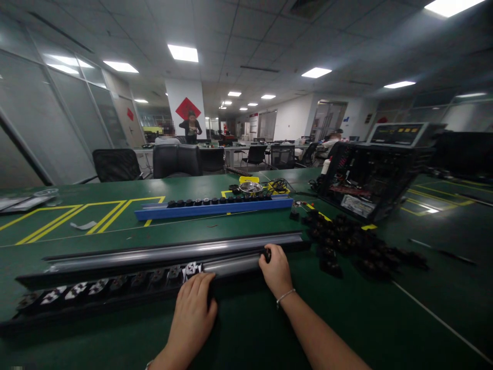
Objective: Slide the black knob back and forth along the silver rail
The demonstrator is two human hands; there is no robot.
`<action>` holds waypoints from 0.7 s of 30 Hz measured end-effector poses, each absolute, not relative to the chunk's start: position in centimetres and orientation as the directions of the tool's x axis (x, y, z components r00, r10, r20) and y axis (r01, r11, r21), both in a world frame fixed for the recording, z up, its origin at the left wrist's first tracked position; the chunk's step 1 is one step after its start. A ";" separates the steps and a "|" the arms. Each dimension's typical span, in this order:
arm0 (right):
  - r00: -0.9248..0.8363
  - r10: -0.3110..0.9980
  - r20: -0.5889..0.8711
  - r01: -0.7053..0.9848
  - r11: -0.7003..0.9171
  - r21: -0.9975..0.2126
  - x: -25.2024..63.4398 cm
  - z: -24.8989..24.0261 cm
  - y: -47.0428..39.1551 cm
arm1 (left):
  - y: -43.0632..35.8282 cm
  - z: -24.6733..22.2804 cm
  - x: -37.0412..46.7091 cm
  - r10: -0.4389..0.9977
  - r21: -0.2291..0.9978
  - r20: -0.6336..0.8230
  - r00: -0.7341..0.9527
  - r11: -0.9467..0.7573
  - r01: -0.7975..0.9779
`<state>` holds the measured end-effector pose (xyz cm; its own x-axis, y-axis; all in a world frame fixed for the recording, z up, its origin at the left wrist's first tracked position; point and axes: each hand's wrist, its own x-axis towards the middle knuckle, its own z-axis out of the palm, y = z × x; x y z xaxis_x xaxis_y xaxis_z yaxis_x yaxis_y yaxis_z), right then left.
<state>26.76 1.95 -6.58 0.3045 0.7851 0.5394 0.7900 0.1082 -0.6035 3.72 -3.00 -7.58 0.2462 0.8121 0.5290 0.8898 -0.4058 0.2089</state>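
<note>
A long black rail lies across the table in front of me, with a row of socket modules seated along its left part. My left hand curls over the rail by the rightmost module, fingers on its top and thumb at the near side. At the rail's right end, my right hand pinches a small black module, mostly hidden by the fingers. Between my hands the grey inside of the rail is bare. Just behind runs a second black rail with a grey channel.
A heap of loose black modules lies at right. Farther back are a blue rail filled with black modules, a round metal dish and cables. An open computer case stands back right. A person stands beyond the chairs.
</note>
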 end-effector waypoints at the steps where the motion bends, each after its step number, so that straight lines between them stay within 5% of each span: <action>1: 0.307 0.788 0.534 0.788 0.104 -0.606 26.8 -6.6 2.0 | -3.0 -7.6 3.7 0.810 0.206 0.531 0.248 -0.407 0.890; 21: 0.393 0.834 0.386 0.842 -0.159 -0.515 34.6 -5.9 0.1 | -2.7 -8.0 3.4 0.786 0.183 0.556 0.271 -0.433 0.883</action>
